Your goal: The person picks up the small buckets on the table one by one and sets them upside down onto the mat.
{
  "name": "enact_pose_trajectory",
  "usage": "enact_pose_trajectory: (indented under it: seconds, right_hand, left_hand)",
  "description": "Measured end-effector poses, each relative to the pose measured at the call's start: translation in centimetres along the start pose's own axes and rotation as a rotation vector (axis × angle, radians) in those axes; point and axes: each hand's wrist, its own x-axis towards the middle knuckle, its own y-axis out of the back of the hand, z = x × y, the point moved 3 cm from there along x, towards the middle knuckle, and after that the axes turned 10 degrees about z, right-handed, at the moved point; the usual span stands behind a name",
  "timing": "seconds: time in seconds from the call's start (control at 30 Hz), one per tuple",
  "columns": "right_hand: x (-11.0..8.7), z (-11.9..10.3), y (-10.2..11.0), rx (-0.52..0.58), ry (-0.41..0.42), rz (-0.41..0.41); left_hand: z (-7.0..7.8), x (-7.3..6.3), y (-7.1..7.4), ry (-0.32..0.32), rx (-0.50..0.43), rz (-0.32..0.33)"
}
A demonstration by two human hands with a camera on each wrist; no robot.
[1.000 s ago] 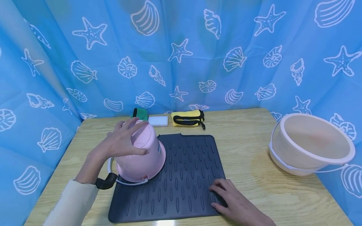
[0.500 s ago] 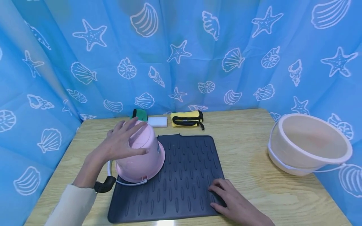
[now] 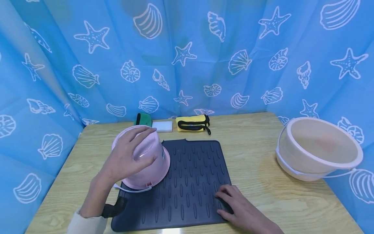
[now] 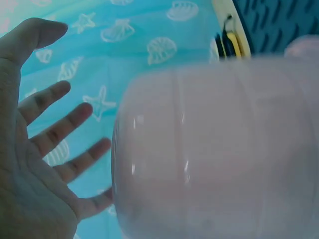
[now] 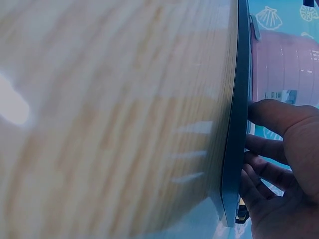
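An upturned pink bucket [image 3: 156, 167] stands on the left part of a dark ridged mat [image 3: 190, 182], its thin handle [image 3: 135, 191] lying at the near side. My left hand [image 3: 124, 161] is over the bucket's base with its fingers spread. The left wrist view has this hand's little finger [image 4: 97, 204] right at the base's edge while the thumb and other fingers stand apart from it. At the mat's right edge rests my right hand [image 3: 238, 206], with loosely bent fingertips [image 5: 254, 112] touching the mat's surface.
A large cream bucket [image 3: 314, 162] leans open at the right of the wooden table [image 3: 254, 146]. Along the back lie a green cloth [image 3: 146, 119], a white sponge block [image 3: 162, 126] and a folded yellow cloth [image 3: 190, 123] with black edging. A blue shell-print curtain [image 3: 204, 52] encloses the table.
My left hand has drawn back toward me and lower in the head view, uncovering more of the bucket's base. My right hand and the bucket stay in place.
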Motion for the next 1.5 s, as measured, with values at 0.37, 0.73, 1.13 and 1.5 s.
enact_pose_trajectory:
  seconds: [0.37,0.73,1.13,1.5]
  right_hand:
    - [-0.1,0.1,-0.1,-0.002,-0.036,-0.021]
    - [-0.1,0.1,0.0,-0.01,0.019,0.031]
    - [0.0,0.1,0.0,-0.009,-0.002,0.007]
    - [-0.1,0.0,-0.1,-0.003,-0.043,-0.014]
  left_hand:
    - [3.9,-2.2,-3.2,0.123,-0.112,-0.011]
    - [5.0,-5.4,-7.5,0.27,-0.206,-0.079]
    - [5.2,-9.2,-11.9,0.433,-0.372,-0.171]
    - [5.1,-10.6,-14.0,0.528,-0.471,-0.255]
